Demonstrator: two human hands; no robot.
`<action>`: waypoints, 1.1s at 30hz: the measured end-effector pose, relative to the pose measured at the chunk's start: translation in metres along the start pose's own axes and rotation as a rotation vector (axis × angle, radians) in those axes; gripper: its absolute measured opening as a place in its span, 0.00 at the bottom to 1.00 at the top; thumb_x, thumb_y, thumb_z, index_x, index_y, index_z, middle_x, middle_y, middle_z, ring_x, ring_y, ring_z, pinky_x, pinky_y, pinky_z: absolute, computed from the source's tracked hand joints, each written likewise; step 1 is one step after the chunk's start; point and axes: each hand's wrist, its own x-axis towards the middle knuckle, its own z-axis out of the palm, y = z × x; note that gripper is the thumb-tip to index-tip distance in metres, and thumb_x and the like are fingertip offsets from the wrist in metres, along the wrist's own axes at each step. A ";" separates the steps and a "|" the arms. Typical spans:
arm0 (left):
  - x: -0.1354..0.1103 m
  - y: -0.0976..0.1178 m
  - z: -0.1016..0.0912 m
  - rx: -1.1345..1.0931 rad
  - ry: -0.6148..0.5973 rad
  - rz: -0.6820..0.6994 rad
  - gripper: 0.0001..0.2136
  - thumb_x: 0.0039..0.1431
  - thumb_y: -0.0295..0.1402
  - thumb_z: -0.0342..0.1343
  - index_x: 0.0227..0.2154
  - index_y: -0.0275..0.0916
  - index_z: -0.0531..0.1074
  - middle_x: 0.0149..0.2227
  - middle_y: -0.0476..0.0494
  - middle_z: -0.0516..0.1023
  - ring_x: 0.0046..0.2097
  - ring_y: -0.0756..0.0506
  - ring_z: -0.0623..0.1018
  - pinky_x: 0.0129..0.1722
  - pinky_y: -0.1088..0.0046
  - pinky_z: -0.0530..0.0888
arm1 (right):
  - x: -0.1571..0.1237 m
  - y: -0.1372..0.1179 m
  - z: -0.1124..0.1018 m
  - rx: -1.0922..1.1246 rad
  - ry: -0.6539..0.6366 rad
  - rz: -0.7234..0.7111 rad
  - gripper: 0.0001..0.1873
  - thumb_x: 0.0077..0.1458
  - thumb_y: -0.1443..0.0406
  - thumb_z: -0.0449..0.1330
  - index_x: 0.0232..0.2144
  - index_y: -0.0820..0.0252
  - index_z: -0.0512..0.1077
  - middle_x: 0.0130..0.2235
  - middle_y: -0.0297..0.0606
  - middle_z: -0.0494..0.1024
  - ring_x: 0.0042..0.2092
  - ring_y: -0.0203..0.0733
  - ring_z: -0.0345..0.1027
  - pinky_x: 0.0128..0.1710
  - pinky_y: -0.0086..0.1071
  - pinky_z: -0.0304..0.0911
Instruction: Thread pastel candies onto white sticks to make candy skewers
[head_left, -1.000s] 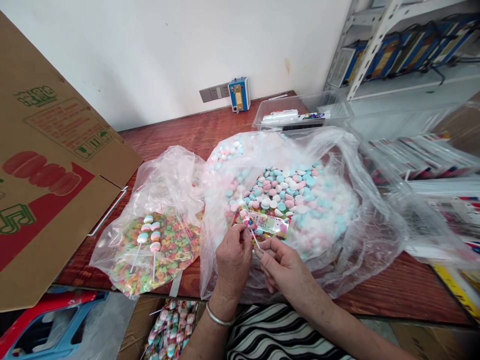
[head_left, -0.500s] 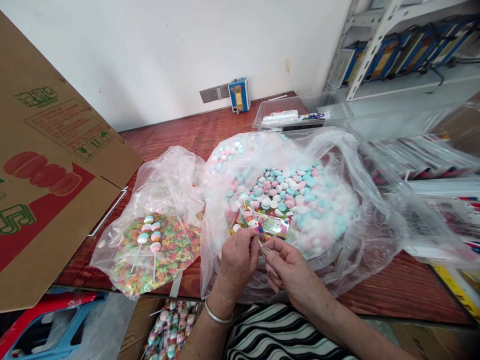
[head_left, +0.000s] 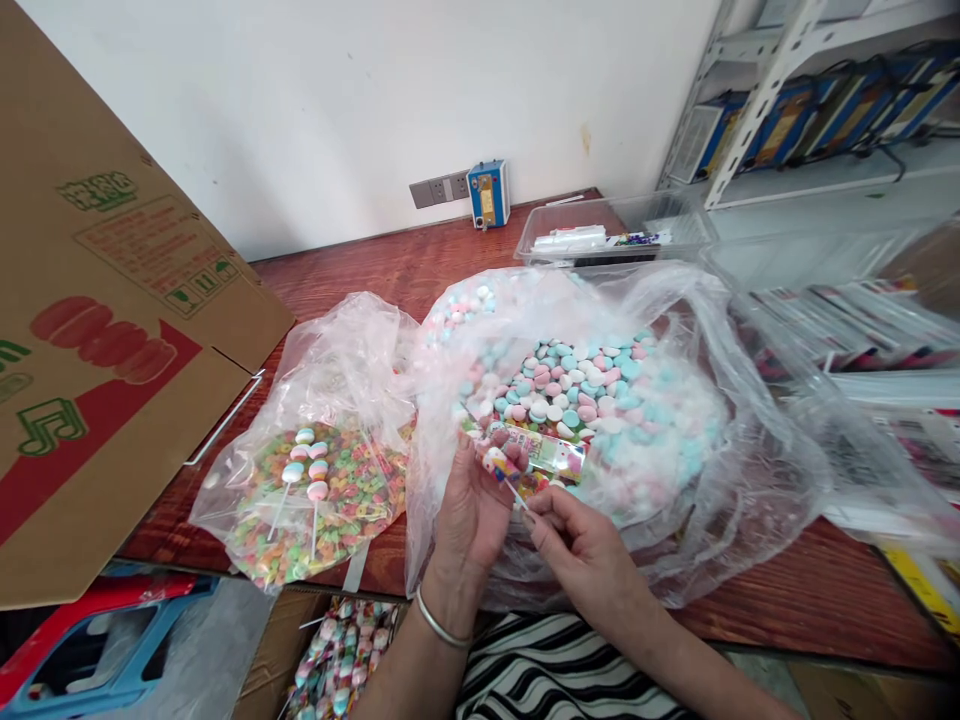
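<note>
Between my hands is a lollipop (head_left: 498,463) in a printed clear wrapper, its white stick pointing down to the right. My left hand (head_left: 472,500), with a bangle at the wrist, cups the wrapped part, palm turned up and fingers curled behind it. Thumb and forefinger of my right hand (head_left: 574,545) pinch the stick. Just beyond them, printed clear wrappers (head_left: 551,450) lie on the open bag (head_left: 750,450) of pink, blue and white candies (head_left: 570,380). Two lollipops without wrappers (head_left: 317,470) rest on a bag of small coloured ring candies (head_left: 277,545) at the left.
A large cardboard box (head_left: 112,400) stands at the left edge. Below the table (head_left: 330,262), a carton holds several wrapped lollipops (head_left: 345,660). A clear plastic tray (head_left: 622,215) and a small blue device (head_left: 487,195) sit at the back. Clear bins with flat packs (head_left: 862,325) line the right.
My left hand has gone from a closed pinch near the stick to a palm-up hold around the wrapped candy. My right hand still pinches the stick. The view has shifted slightly.
</note>
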 end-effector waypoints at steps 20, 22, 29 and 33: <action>0.008 -0.008 0.010 -0.152 0.027 -0.088 0.11 0.56 0.39 0.62 0.37 0.37 0.71 0.18 0.60 0.58 0.17 0.58 0.61 0.18 0.83 0.61 | -0.005 0.005 0.007 -0.669 0.148 -0.370 0.09 0.66 0.63 0.49 0.35 0.57 0.66 0.25 0.35 0.75 0.23 0.39 0.69 0.23 0.30 0.60; 0.009 -0.008 0.010 -0.131 0.039 -0.098 0.13 0.58 0.43 0.59 0.36 0.37 0.71 0.19 0.57 0.62 0.20 0.55 0.66 0.22 0.81 0.67 | -0.002 0.004 0.004 -0.710 0.234 -0.421 0.09 0.65 0.63 0.51 0.42 0.60 0.67 0.32 0.42 0.78 0.30 0.44 0.74 0.29 0.33 0.66; -0.012 -0.010 0.018 0.167 -0.091 -0.086 0.12 0.59 0.39 0.58 0.41 0.37 0.74 0.39 0.44 0.79 0.40 0.47 0.78 0.41 0.73 0.74 | 0.019 0.006 -0.003 -0.322 0.286 -0.217 0.07 0.64 0.64 0.52 0.41 0.57 0.69 0.41 0.42 0.80 0.40 0.45 0.75 0.38 0.35 0.69; -0.026 -0.012 0.010 0.405 -0.168 -0.131 0.21 0.54 0.30 0.61 0.53 0.41 0.71 0.47 0.42 0.78 0.46 0.45 0.77 0.39 0.75 0.73 | 0.029 0.004 -0.011 -0.063 0.276 -0.045 0.10 0.64 0.58 0.54 0.36 0.57 0.70 0.33 0.37 0.78 0.33 0.42 0.73 0.31 0.31 0.67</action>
